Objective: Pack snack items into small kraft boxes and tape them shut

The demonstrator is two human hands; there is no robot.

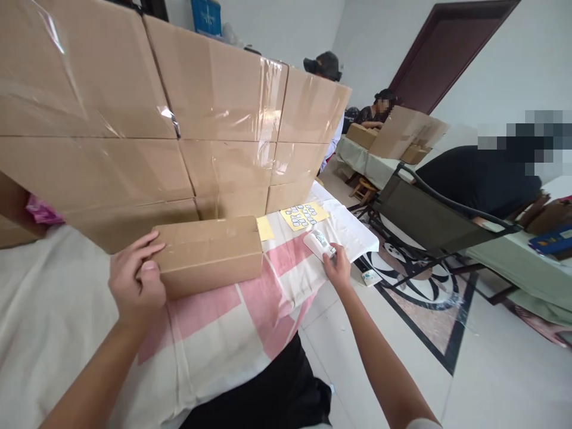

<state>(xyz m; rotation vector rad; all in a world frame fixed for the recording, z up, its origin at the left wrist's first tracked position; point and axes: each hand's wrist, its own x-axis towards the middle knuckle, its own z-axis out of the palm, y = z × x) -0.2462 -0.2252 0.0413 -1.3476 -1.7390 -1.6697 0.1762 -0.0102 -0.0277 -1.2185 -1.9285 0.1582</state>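
A long closed cardboard box (210, 253) lies on the cloth-covered table in front of me. My left hand (136, 280) grips its left end, fingers on the top edge and thumb by the near side. Off to the right, my right hand (337, 265) has its fingers closed on the near end of a small white item with a printed patch (318, 243); its exact kind I cannot make out. Just beyond that item is a yellow sheet with several blue-and-white stickers (304, 215). A plain yellow slip (265, 228) pokes out beside the box's right end.
Stacked taped cartons (223, 89) form a wall behind the box. A pink and white cloth (214, 310) covers the table. To the right stand a folding chair (424, 208) with a seated person (482, 179) and another table (504, 268). A small packet (371, 277) lies on the floor.
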